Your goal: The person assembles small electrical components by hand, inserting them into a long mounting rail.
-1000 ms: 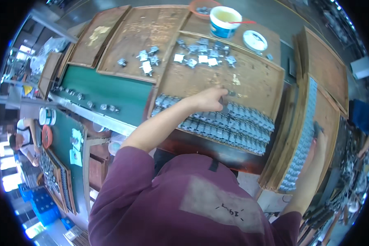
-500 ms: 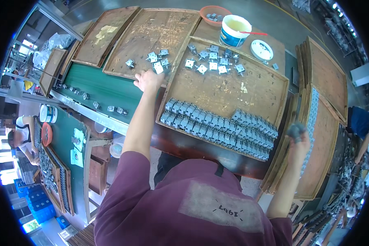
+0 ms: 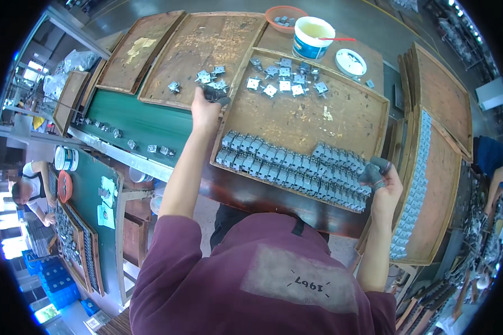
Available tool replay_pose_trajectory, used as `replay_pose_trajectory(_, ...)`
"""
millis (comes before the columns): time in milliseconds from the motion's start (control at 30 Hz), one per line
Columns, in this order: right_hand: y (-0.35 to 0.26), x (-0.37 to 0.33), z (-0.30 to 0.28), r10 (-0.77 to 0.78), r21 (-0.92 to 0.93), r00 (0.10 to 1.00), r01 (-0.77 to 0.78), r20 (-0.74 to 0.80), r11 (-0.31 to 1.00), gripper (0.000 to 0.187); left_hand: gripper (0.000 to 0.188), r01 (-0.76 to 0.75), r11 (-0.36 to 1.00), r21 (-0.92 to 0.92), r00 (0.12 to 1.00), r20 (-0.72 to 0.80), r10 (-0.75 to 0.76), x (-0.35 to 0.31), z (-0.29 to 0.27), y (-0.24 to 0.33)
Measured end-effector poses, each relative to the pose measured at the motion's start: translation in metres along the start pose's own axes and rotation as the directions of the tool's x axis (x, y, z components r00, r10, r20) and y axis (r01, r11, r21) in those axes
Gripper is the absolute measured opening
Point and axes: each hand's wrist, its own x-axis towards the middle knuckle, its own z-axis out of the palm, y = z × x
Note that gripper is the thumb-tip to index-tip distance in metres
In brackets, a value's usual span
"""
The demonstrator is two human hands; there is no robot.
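My left hand (image 3: 205, 111) reaches over the near right corner of the middle wooden tray (image 3: 218, 33). Its dark-covered fingertips close around a small boxy metal part, mostly hidden by them, beside a cluster of similar metal parts (image 3: 219, 70). At the near right corner of the large wooden tray (image 3: 313, 120), my right hand (image 3: 385, 190) has its grey-covered fingertips apart, with nothing seen between them. Close by it are packed rows of grey metal parts (image 3: 285, 162) along that tray's near side. Several loose metal parts (image 3: 285, 85) lie at the tray's far end.
Beyond the large tray stand a white-and-blue bucket (image 3: 311, 42) with a red stick, a white lid (image 3: 351, 62) and an orange bowl (image 3: 285, 18). Stacked wooden trays (image 3: 441, 206) rise at the right. A green belt (image 3: 134, 117) runs left; a co-worker (image 3: 31, 184) sits beyond.
My right hand has moved left from beside the stacked trays to the large tray's near right corner. My left fingers have closed over a part at the cluster. The view has shifted slightly.
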Motion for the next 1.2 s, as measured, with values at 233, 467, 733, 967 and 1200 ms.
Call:
replay_pose_trajectory(233,-0.036,-0.029,0.049,0.153,0.078,0.941,-0.184,0.301,0.980,0.036,0.035,0.264,0.800,-0.539,0.799,0.587,0.131,-0.112,-0.011,0.107)
replay_pose_trajectory(467,-0.058,-0.034,0.058,-0.412,-0.519,0.839,0.543,0.355,0.660,0.030,0.041,0.212,0.781,-0.588,0.592,0.713,0.376,-0.167,-0.001,0.137)
replay_pose_trajectory(733,-0.036,-0.037,0.053,-0.527,-0.652,0.771,0.610,0.358,0.451,0.030,0.058,-0.208,0.837,-0.506,0.628,0.587,0.511,-0.203,0.032,0.140)
replay_pose_trajectory(967,-0.019,-0.041,0.058,-0.470,-0.678,0.841,0.512,0.268,0.528,0.030,0.068,-0.448,0.817,-0.363,0.649,0.497,0.576,-0.212,0.043,0.145)
replay_pose_trajectory(1200,-0.023,-0.031,0.037,0.005,-0.428,0.935,0.157,0.354,0.890,0.042,0.068,-0.559,0.644,-0.522,0.501,0.406,0.764,-0.195,0.057,0.137)
